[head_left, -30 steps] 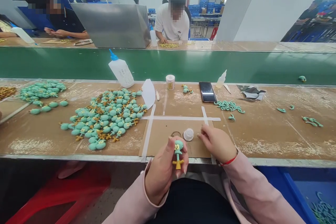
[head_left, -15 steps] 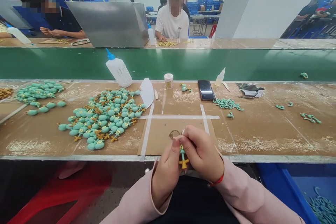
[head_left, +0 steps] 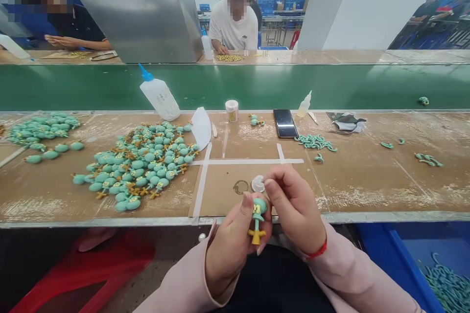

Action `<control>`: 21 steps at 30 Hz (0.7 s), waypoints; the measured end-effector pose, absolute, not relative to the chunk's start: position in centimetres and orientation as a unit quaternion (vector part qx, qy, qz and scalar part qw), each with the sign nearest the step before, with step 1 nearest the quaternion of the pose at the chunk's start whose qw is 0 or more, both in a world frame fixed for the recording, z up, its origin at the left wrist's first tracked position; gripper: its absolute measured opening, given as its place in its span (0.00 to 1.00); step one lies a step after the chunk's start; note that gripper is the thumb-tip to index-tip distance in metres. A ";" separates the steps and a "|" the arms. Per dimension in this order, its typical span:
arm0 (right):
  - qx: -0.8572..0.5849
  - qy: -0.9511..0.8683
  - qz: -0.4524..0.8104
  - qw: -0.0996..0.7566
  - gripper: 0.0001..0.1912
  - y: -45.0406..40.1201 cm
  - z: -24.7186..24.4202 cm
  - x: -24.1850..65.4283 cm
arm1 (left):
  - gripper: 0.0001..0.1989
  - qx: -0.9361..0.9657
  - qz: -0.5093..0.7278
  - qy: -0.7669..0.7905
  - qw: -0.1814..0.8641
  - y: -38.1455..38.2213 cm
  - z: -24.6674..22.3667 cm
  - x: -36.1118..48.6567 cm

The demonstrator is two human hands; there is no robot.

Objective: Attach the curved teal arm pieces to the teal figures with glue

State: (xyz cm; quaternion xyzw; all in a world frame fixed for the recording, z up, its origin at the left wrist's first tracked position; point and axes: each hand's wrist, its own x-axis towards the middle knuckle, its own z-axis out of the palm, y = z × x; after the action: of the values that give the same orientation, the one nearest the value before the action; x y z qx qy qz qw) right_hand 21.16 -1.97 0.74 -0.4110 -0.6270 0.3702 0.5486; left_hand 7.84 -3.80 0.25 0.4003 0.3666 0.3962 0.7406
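Pulling your right hand (head_left: pixel 295 208) off the teal toy figure (head_left: pixel 257 215), fingertips pressed together, apparently empty; your left hand (head_left: pixel 231 249) is pinching the figure just past the bench edge (head_left: pixel 367 216). You're risking a drop if that pinch slackens.

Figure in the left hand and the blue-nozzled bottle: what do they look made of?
The small teal figure in the left hand looks like moulded plastic or rubber: smooth, softly matte, with rounded edges; the look can't settle which. The squeeze bottle looks like translucent white plastic, with a low sheen and a cloudy wall.
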 end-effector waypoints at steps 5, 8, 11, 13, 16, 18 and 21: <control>-0.373 -0.712 0.311 0.508 0.06 -2.6 1.9 21.6 | 0.33 0.384 0.409 0.401 0.724 -3.8 0.4 8.1; -0.369 -0.729 0.296 0.494 0.06 -2.6 1.8 21.4 | 0.33 0.357 0.419 0.414 0.725 -4.0 0.5 8.4; -0.362 -0.737 0.286 0.495 0.07 -2.5 1.4 21.2 | 0.32 0.336 0.430 0.422 0.724 -4.2 0.4 8.6; -0.350 -0.745 0.276 0.497 0.07 -2.5 1.2 21.1 | 0.31 0.331 0.440 0.422 0.721 -4.2 0.3 8.7; -0.350 -0.754 0.255 0.494 0.08 -2.5 0.9 21.2 | 0.30 0.334 0.442 0.425 0.715 -4.3 0.2 8.8; -0.359 -0.747 0.256 0.497 0.09 -2.6 0.7 21.3 | 0.31 0.355 0.433 0.421 0.713 -4.2 0.2 8.7; -0.366 -0.712 0.310 0.512 0.11 -2.8 0.5 21.5 | 0.34 0.392 0.419 0.402 0.713 -4.1 0.3 8.5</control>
State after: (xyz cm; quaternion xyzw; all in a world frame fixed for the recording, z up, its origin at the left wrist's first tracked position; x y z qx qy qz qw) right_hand 21.48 -2.82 0.48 -0.3662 -0.7123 0.3104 0.5120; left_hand 8.50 -4.11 0.29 0.3921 0.4022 0.4194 0.7131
